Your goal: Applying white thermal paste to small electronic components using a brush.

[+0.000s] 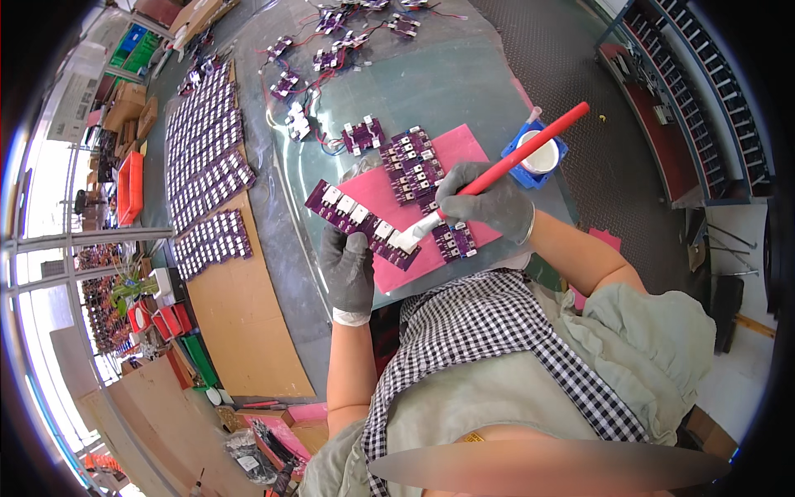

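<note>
My left hand [349, 267], in a grey glove, grips a purple circuit board strip [366, 222] by its lower edge, tilted above a pink sheet [397, 273]. White coated pads run in a row along the strip. In my right hand [487, 202], also gloved in grey, is a brush with a red handle [528, 148]. Its white-coated bristles [417, 233] touch the strip near its lower right end. Beside my right hand, several purple boards [415, 164] with dark components lie on the pink sheet, partly hidden by the hand and brush.
At right, a white pot [540, 155] of white paste sits in a blue holder [533, 181]. Rows of coated boards [205, 143] cover cardboard [242, 323] at left. Wired boards [329, 59] lie at the table's far end. A rack [683, 93] stands to the right.
</note>
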`<state>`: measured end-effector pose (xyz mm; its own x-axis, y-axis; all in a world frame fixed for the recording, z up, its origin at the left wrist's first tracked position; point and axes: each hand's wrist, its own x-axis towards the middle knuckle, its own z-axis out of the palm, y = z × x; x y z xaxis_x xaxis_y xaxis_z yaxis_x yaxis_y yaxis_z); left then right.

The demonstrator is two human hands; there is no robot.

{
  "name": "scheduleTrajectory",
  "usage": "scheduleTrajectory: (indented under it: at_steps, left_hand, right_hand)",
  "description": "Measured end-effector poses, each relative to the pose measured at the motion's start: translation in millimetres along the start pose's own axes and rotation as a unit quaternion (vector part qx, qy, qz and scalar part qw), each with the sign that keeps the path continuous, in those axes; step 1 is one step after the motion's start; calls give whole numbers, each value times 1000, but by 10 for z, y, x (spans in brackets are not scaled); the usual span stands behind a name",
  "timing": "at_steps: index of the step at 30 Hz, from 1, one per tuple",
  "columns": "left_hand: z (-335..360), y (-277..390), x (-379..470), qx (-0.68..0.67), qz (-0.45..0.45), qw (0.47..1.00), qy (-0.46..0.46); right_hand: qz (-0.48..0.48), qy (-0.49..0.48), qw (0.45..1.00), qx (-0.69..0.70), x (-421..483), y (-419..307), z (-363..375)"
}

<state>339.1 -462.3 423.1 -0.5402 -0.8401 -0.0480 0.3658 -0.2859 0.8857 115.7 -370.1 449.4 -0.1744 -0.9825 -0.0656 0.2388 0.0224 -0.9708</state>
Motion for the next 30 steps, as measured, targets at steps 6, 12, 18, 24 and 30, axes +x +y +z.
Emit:
scheduleTrajectory:
  at_steps: [6,12,18,24,30]
  left_hand:
    - [-177,84,-127,-56,22,997,49]
    - [-386,66,-236,-25,13,992,125]
    - [-988,-171,-87,-137,82,966,201]
    - [-3384,-389,154,-310,150,785,515]
    - [-4889,-113,-41,-354,201,659,632]
  right_hand:
    - [66,-20,994,-82,224,18,85]
    - [53,-88,994,-41,279,3,374]
    - [-57,-65,982,-165,631,273,278]
    - [30,69,979,-189,484,349,41]
    - [58,56,963,-259,267,491,-35]
